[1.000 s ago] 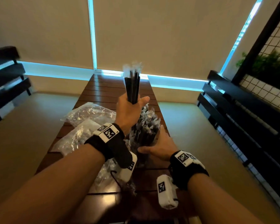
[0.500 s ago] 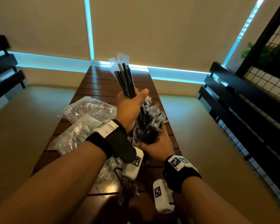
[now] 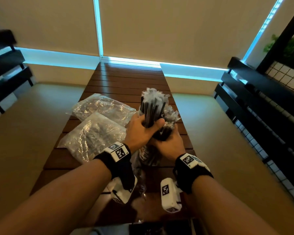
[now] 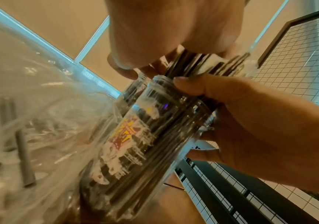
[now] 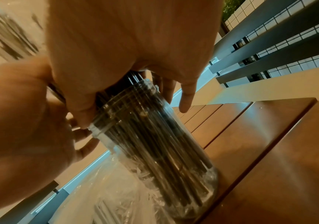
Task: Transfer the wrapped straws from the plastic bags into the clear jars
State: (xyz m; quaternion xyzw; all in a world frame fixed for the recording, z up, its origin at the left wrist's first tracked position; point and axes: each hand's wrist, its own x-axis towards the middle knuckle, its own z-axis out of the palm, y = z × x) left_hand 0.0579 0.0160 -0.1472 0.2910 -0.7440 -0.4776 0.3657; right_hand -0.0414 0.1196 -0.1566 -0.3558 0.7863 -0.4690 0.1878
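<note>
**Straws at the jar mouth**

Your left hand (image 3: 140,131) has its fingers wrapped round a bundle of straws (image 3: 151,109), their lower ends at the mouth of the jar (image 4: 145,144). Your right hand (image 3: 168,145) curls round the jar's neck at 5 o'clock of the left; the jar stands on the table (image 3: 126,78), already packed with straws. Two bags (image 3: 95,133) lie on the table at 9 o'clock of the jar.

No text can be read anywhere. The clear jar (image 4: 147,145) carries a printed label (image 4: 128,136) in yellow, red and white, too blurred to read. The wristbands (image 3: 119,150) bear only black-and-white square code markers.
</note>
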